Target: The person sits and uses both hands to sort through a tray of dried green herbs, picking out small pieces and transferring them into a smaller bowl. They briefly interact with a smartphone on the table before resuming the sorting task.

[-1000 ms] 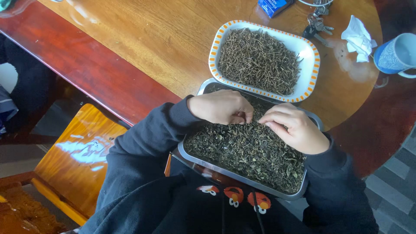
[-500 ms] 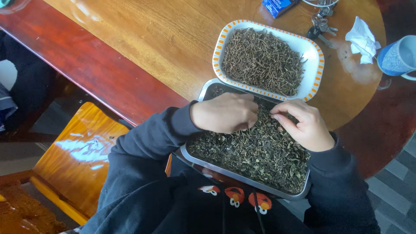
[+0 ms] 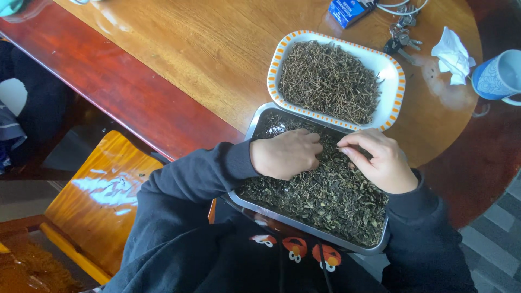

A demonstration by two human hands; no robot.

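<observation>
A steel tray [image 3: 304, 225] full of dried green leaves [image 3: 325, 198] rests at the table's near edge, over my lap. My left hand [image 3: 285, 154] lies palm down on the leaves, fingers curled into them. My right hand [image 3: 380, 160] hovers over the tray's far right part, thumb and fingertips pinched together on a small bit of leaf or stem. Just beyond stands a white dish with an orange-dashed rim [image 3: 393, 103] holding a heap of thin brown stems [image 3: 331, 81].
Round wooden table [image 3: 206, 49] with a dark red rim. Keys [image 3: 401, 38], a crumpled white tissue [image 3: 450, 54], a blue mug [image 3: 499, 76] and a blue packet [image 3: 347, 10] lie at the far right. A wooden chair [image 3: 103, 201] stands to my left.
My right hand has drawn its fingers together into a pinch over the leaves. My left hand stays spread on the leaves, shifted slightly.
</observation>
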